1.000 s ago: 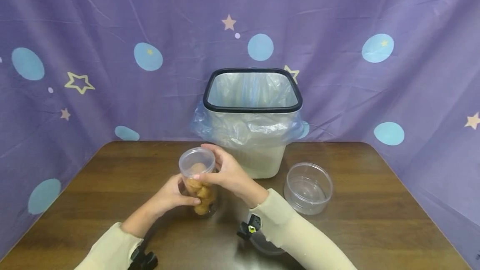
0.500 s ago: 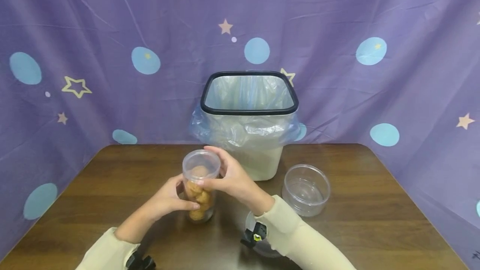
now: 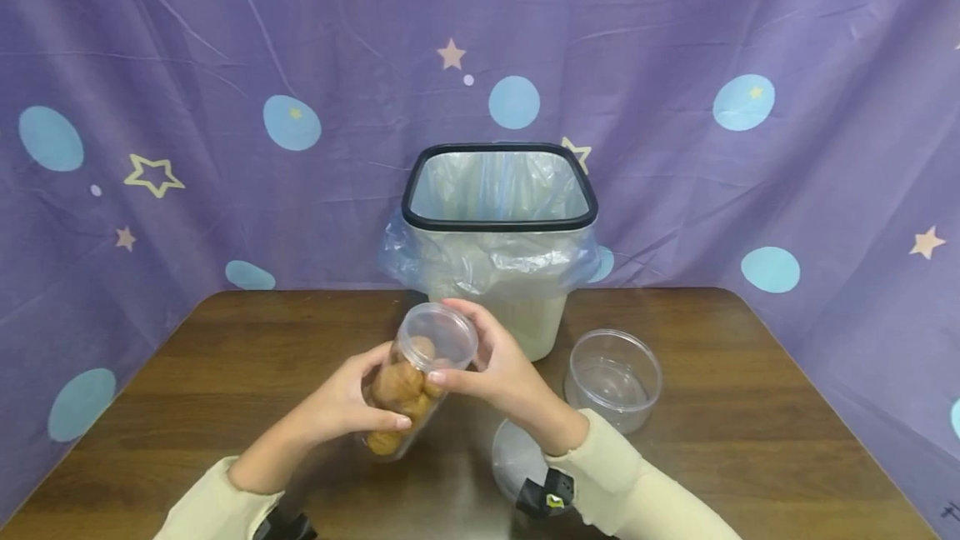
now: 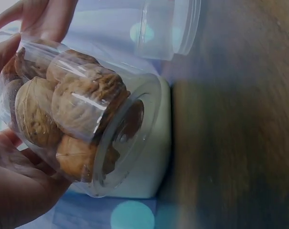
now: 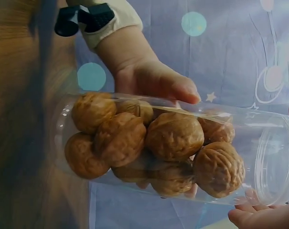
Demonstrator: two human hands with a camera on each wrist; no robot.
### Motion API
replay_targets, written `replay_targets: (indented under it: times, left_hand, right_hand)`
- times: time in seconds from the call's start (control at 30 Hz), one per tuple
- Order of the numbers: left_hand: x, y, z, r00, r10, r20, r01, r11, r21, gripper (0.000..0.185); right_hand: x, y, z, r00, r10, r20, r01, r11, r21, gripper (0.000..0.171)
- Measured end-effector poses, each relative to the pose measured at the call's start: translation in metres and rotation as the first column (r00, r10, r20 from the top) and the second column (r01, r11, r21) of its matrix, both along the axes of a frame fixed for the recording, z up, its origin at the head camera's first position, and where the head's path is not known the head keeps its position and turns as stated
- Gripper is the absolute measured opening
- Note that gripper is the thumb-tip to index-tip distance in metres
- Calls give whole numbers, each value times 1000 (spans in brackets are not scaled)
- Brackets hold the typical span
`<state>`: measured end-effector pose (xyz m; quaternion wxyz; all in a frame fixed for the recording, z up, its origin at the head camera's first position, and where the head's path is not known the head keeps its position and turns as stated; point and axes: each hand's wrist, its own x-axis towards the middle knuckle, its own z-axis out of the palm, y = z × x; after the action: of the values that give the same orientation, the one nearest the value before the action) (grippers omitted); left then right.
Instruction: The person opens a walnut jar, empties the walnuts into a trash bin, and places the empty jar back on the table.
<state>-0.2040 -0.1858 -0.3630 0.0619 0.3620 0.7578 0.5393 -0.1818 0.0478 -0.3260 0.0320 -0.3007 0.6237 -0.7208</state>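
Both hands hold a clear plastic jar (image 3: pixel 442 336) with several walnuts (image 5: pixel 175 136) inside, in front of the bin. The jar tilts, its rim leaning to the right and its base down to the left. My left hand (image 3: pixel 341 398) grips the lower body, thumb across the near side. Around the upper part, just below the rim, my right hand (image 3: pixel 501 361) has its thumb in front and fingers behind. In the left wrist view, the jar's round base (image 4: pixel 134 143) shows clear of the wooden table (image 4: pixel 235 143), with walnuts heaped near it.
A bin (image 3: pixel 528 315) with a black rim and a bluish plastic liner stands behind the hands. To its right is a wide clear round container (image 3: pixel 615 382). A clear round disc (image 3: pixel 513 457) lies on the table, partly under the right forearm. A purple curtain (image 3: pixel 637 40) hangs behind.
The jar has gone from nearly upright to tilted, its top swinging right. My right hand and forearm have moved right with it, uncovering more of the clear disc.
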Motion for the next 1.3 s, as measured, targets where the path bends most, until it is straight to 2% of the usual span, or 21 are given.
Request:
replay_targets:
  times: [0.2, 0.47, 0.83, 1.1, 1.17, 1.3]
  left_hand:
    - [5, 10, 3, 1000, -27, 1, 27, 1000, -3, 66]
    - [8, 21, 4, 997, -17, -71, 15, 1000, -27, 68]
    - [15, 36, 7, 988, 11, -154, -27, 994, -104, 70]
    - [20, 44, 9, 989, -6, -148, -18, 987, -161, 68]
    - [21, 46, 9, 992, -11, -127, -10, 985, -170, 68]
    - [23, 52, 9, 999, -39, -31, 33, 984, -174, 68]
  right_hand:
    - [7, 10, -4, 1000, 0, 19, 1, 999, -50, 80]
    - [14, 20, -8, 999, -35, 33, 37, 998, -58, 81]
    - [18, 45, -24, 999, -11, -36, 9, 998, -64, 81]
    - [23, 62, -33, 998, 1, -70, -3, 999, -32, 77]
    - [24, 66, -35, 997, -10, -72, 9, 1000, -10, 75]
    - [26, 75, -39, 995, -27, -96, 30, 999, 32, 71]
